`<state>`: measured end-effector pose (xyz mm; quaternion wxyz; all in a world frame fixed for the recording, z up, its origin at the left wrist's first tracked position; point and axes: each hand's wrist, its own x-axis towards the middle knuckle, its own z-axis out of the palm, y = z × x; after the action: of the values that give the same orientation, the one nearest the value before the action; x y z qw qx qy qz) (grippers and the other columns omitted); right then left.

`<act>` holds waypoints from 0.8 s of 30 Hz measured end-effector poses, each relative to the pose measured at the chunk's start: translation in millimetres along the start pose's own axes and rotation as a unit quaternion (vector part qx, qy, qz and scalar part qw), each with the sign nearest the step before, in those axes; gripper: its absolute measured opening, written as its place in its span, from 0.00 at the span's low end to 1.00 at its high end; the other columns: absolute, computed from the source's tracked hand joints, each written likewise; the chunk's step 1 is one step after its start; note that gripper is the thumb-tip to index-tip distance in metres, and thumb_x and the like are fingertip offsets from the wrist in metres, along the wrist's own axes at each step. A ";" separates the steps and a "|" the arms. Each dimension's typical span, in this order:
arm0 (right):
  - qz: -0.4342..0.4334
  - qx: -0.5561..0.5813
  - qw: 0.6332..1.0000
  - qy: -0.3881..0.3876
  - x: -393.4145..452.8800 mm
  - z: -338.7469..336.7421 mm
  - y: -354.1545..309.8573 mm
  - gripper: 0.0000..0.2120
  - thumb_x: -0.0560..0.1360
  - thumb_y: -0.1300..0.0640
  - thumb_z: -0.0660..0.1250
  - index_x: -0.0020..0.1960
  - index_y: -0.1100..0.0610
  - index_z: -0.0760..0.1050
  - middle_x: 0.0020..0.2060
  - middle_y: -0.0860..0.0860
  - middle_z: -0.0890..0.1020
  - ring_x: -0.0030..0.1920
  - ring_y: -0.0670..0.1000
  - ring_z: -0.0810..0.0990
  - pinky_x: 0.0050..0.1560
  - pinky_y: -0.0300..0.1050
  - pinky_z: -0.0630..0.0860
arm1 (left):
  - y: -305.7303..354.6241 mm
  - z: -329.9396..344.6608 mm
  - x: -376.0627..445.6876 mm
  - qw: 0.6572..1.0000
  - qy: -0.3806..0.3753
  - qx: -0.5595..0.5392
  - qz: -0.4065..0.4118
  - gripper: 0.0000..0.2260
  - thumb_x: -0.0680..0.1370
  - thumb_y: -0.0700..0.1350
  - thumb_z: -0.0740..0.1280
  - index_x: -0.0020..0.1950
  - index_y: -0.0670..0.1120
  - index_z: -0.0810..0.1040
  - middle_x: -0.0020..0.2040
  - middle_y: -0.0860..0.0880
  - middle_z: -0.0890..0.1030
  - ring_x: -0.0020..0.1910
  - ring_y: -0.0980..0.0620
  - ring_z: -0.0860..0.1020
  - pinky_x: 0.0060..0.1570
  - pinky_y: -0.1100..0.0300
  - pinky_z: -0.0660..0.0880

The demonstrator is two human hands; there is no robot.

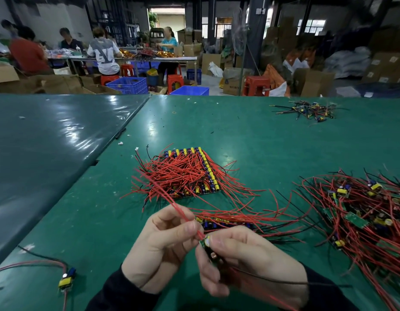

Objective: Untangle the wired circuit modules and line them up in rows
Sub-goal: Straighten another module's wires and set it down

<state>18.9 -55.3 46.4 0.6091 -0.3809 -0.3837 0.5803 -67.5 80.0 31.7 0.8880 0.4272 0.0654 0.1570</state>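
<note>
Just above the near edge of the green table (250, 131), both hands work on one module (205, 243): the right hand (246, 263) grips the small board between thumb and curled fingers, while the left hand (163, 248) pinches its red wires (179, 209) close to where they leave the board and draws them up and away to the left. A thin black lead (284, 282) trails from the module to the right. The module looks light and rigid, with raised parts on one face that could probably snap or bend if squeezed, so the board edges seem the safest hold. The wires are thin, soft and springy; they will likely snag on neighbours, and pulling is best done near the solder end, gently, not by the loose tips. Beyond the hands lies a short row (223, 222) of modules, and farther back a finished stack (194, 173) of rows with wires fanned out. The tangled heap (360, 218) waits at the right, a smaller heap (311, 110) lies far off, and a stray module (66, 280) sits at the left.
</note>
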 end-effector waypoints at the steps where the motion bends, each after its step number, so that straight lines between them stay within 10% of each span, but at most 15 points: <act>1: -0.009 -0.028 0.999 0.027 1.2 -1.7 0.0 0.13 0.78 0.53 0.59 0.39 0.54 0.79 0.31 0.49 0.76 0.31 0.44 0.77 0.32 0.35 0.69 | 0.1 0.9 1.0 0.999 0.031 0.024 0.006 0.22 0.43 0.45 0.85 0.30 0.45 0.80 0.29 0.43 0.75 0.23 0.49 0.75 0.21 0.60 0.73; 8: -0.009 -0.340 0.917 0.208 4.2 -7.0 14.0 0.14 0.76 0.52 0.65 0.39 0.62 0.79 0.29 0.52 0.79 0.27 0.44 0.70 0.29 0.37 0.64 | -7.4 2.5 7.6 0.964 0.161 0.191 0.094 0.07 0.53 0.36 0.75 0.29 0.40 0.81 0.25 0.43 0.78 0.23 0.52 0.75 0.24 0.65 0.73; 16: 0.037 -0.195 0.955 0.219 -2.5 -5.0 9.7 0.15 0.72 0.50 0.64 0.52 0.61 0.74 0.28 0.54 0.79 0.26 0.49 0.78 0.25 0.36 0.68 | -1.8 -5.1 8.2 0.966 0.086 0.241 -0.024 0.14 0.50 0.34 0.80 0.33 0.41 0.84 0.25 0.48 0.77 0.22 0.57 0.71 0.22 0.69 0.66; 24: 0.051 -0.050 0.991 0.112 -9.8 -3.8 2.3 0.10 0.73 0.57 0.60 0.37 0.53 0.79 0.27 0.54 0.81 0.32 0.53 0.82 0.28 0.36 0.74 | -2.5 -6.1 3.8 0.986 0.004 0.055 -0.156 0.23 0.44 0.43 0.85 0.35 0.39 0.84 0.28 0.43 0.79 0.22 0.53 0.76 0.23 0.67 0.73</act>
<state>21.1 -65.1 42.5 0.5978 -0.4931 -0.3214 0.5442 -64.9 84.3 26.0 0.8765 0.4595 0.1431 0.0143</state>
